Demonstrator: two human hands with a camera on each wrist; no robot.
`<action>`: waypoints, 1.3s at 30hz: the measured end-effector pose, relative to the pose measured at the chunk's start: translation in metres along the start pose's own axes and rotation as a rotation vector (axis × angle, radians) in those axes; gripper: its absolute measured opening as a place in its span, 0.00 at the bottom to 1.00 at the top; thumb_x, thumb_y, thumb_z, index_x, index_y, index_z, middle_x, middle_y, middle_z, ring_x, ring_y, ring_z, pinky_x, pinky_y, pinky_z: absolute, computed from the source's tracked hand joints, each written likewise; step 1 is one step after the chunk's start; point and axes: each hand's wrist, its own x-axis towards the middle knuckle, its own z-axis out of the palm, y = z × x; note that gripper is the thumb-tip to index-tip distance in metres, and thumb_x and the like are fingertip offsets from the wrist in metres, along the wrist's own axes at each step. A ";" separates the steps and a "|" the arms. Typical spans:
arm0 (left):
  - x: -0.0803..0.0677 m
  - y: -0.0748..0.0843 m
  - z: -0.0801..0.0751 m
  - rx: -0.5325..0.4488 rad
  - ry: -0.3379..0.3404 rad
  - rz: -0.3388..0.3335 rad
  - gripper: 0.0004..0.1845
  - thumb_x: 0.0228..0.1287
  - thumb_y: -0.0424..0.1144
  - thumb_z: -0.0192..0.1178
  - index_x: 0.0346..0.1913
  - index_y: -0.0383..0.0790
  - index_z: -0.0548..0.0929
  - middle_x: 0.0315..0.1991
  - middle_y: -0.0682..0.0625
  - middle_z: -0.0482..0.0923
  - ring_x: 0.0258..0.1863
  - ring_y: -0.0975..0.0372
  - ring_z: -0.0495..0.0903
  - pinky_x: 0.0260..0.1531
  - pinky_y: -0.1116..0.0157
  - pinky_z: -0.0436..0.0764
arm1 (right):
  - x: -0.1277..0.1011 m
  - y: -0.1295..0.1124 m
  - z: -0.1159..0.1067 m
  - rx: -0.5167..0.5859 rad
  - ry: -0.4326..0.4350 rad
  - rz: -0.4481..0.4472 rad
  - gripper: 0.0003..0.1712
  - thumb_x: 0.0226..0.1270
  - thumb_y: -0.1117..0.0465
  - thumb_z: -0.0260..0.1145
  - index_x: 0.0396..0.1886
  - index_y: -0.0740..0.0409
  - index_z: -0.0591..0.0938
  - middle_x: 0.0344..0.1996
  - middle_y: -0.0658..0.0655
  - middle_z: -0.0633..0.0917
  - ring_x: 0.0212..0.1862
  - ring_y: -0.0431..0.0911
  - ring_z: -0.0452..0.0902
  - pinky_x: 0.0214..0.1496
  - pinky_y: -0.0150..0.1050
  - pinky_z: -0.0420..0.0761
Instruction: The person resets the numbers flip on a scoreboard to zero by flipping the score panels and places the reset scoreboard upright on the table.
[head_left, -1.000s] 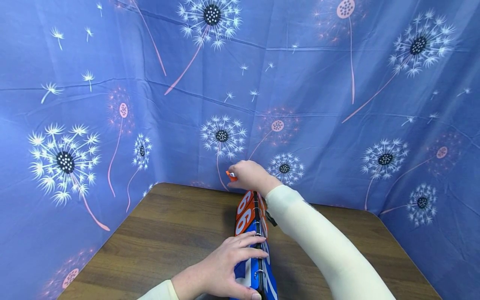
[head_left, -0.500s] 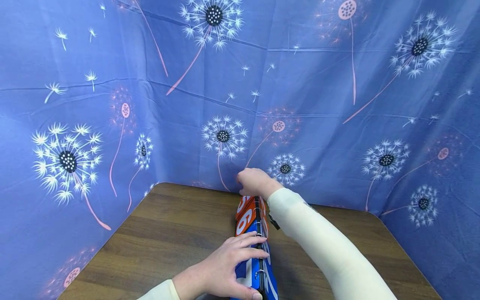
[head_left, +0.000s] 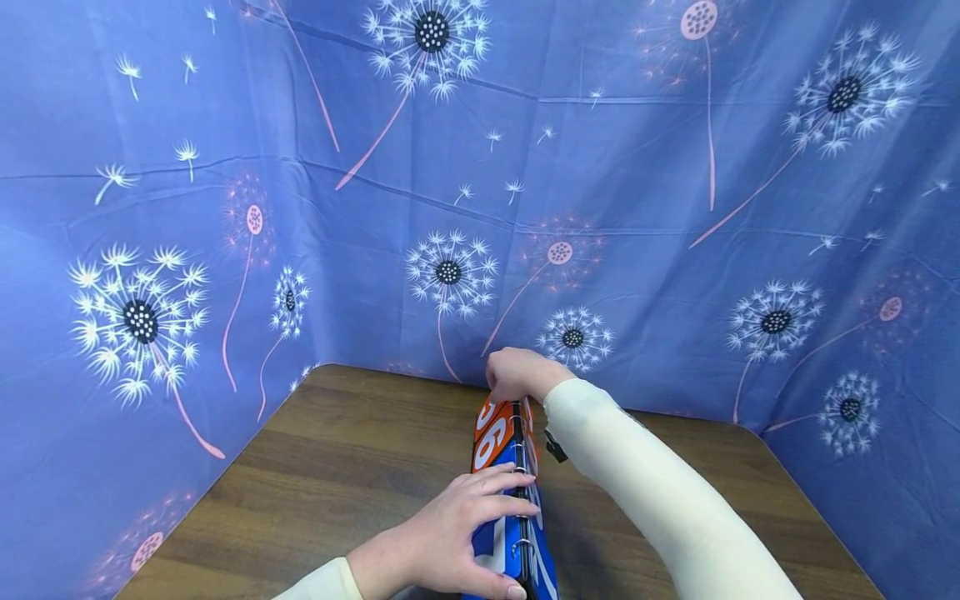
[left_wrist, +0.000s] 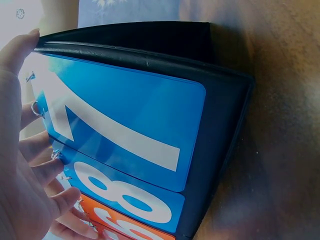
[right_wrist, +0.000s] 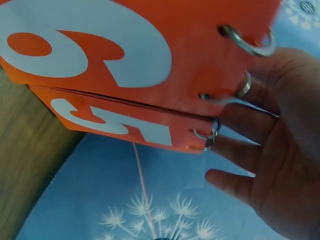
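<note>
A tabletop flip scoreboard [head_left: 495, 442] stands like a tent, its black frame [left_wrist: 227, 95] carrying number cards on metal rings. My left hand [head_left: 450, 525] rests across the near part of its top spine, fingers spread over the rings and thumb at the near end. Beneath that hand hang a blue 7 card [left_wrist: 165, 115] and a blue 8 card [left_wrist: 125, 195]. At the far end, my right hand [head_left: 521, 372] reaches over the top, fingers extended behind the rings [right_wrist: 250, 47]. Beside them hang an orange 6 card [right_wrist: 195, 50] and an orange 5 card [right_wrist: 122, 125].
The scoreboard stands on a brown wooden table [head_left: 360, 442]. A blue dandelion-print cloth [head_left: 360, 275] hangs behind the table and along its sides. A small black device [head_left: 555, 447] sits under my right wrist.
My right hand held a raised orange card one second ago. It has come down to the spine, and the far card now reads 5 instead of 6. The left hand has stayed put.
</note>
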 end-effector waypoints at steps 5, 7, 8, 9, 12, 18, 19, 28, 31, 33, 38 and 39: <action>0.000 0.000 0.001 -0.005 -0.001 0.010 0.35 0.59 0.68 0.66 0.70 0.75 0.70 0.79 0.69 0.58 0.83 0.58 0.56 0.72 0.41 0.68 | -0.008 0.022 -0.010 0.191 0.008 0.005 0.20 0.66 0.48 0.72 0.53 0.51 0.88 0.52 0.54 0.89 0.56 0.50 0.84 0.61 0.47 0.83; 0.000 0.000 0.001 0.001 0.008 0.019 0.35 0.59 0.68 0.66 0.70 0.75 0.70 0.79 0.68 0.59 0.82 0.58 0.56 0.72 0.42 0.69 | -0.013 0.034 -0.016 0.267 0.012 0.021 0.25 0.68 0.46 0.70 0.59 0.52 0.85 0.58 0.57 0.87 0.61 0.52 0.82 0.64 0.50 0.81; 0.000 -0.001 0.001 0.006 0.013 0.024 0.35 0.59 0.68 0.66 0.70 0.75 0.70 0.79 0.68 0.59 0.82 0.58 0.56 0.71 0.42 0.69 | -0.016 0.040 -0.019 0.310 0.017 0.031 0.26 0.69 0.45 0.70 0.61 0.53 0.85 0.59 0.58 0.86 0.62 0.53 0.81 0.65 0.51 0.81; 0.000 -0.001 0.001 0.013 0.019 0.030 0.36 0.59 0.68 0.66 0.70 0.74 0.70 0.79 0.67 0.59 0.82 0.58 0.57 0.71 0.43 0.69 | -0.018 0.047 -0.020 0.351 0.025 0.034 0.27 0.70 0.45 0.69 0.62 0.54 0.84 0.60 0.59 0.86 0.63 0.54 0.81 0.65 0.51 0.81; -0.001 -0.001 0.001 0.010 0.014 0.015 0.36 0.58 0.68 0.66 0.70 0.76 0.70 0.79 0.69 0.59 0.82 0.58 0.56 0.71 0.43 0.69 | -0.026 0.069 -0.018 0.488 0.048 0.062 0.30 0.71 0.43 0.67 0.64 0.55 0.82 0.62 0.61 0.84 0.64 0.56 0.81 0.65 0.53 0.81; 0.000 -0.001 0.001 0.007 -0.001 -0.007 0.36 0.58 0.69 0.66 0.70 0.78 0.69 0.79 0.70 0.58 0.83 0.59 0.55 0.71 0.42 0.69 | -0.036 0.109 0.013 0.680 0.094 0.127 0.33 0.70 0.40 0.67 0.65 0.57 0.82 0.65 0.63 0.82 0.66 0.59 0.78 0.68 0.58 0.78; 0.000 -0.001 0.001 0.002 -0.005 -0.011 0.36 0.58 0.68 0.66 0.70 0.78 0.69 0.79 0.70 0.58 0.83 0.59 0.55 0.71 0.42 0.69 | -0.038 0.113 0.020 0.703 0.097 0.140 0.34 0.70 0.39 0.67 0.65 0.57 0.82 0.66 0.63 0.81 0.67 0.60 0.77 0.68 0.58 0.77; 0.000 -0.001 0.001 0.014 0.003 -0.006 0.36 0.57 0.69 0.67 0.70 0.78 0.70 0.78 0.70 0.59 0.82 0.59 0.56 0.69 0.44 0.71 | -0.039 0.124 0.088 1.049 0.064 0.305 0.46 0.66 0.32 0.67 0.74 0.54 0.73 0.74 0.65 0.72 0.73 0.66 0.70 0.69 0.67 0.74; 0.000 -0.001 0.001 0.007 0.000 -0.012 0.36 0.57 0.68 0.67 0.70 0.78 0.69 0.78 0.71 0.59 0.82 0.60 0.56 0.69 0.44 0.71 | -0.034 0.121 0.107 1.138 0.086 0.326 0.47 0.65 0.32 0.68 0.76 0.54 0.71 0.75 0.65 0.72 0.73 0.67 0.69 0.68 0.67 0.74; 0.000 -0.001 0.001 0.003 -0.002 -0.017 0.36 0.57 0.68 0.67 0.70 0.79 0.69 0.78 0.71 0.59 0.82 0.61 0.55 0.70 0.44 0.70 | -0.032 0.118 0.118 1.170 0.094 0.328 0.47 0.66 0.34 0.68 0.76 0.54 0.70 0.74 0.65 0.72 0.73 0.67 0.70 0.67 0.67 0.75; 0.001 -0.001 0.001 0.014 0.004 -0.007 0.36 0.57 0.69 0.67 0.69 0.77 0.70 0.78 0.70 0.60 0.82 0.60 0.56 0.69 0.45 0.71 | -0.027 0.112 0.137 1.239 0.083 0.351 0.43 0.69 0.37 0.67 0.76 0.54 0.70 0.72 0.66 0.75 0.69 0.65 0.75 0.63 0.64 0.80; 0.001 -0.001 0.001 0.011 0.001 -0.009 0.35 0.57 0.69 0.67 0.69 0.77 0.70 0.78 0.70 0.60 0.82 0.60 0.56 0.69 0.45 0.71 | -0.026 0.111 0.140 1.252 0.081 0.358 0.42 0.69 0.37 0.67 0.75 0.54 0.71 0.71 0.66 0.76 0.68 0.64 0.76 0.61 0.62 0.81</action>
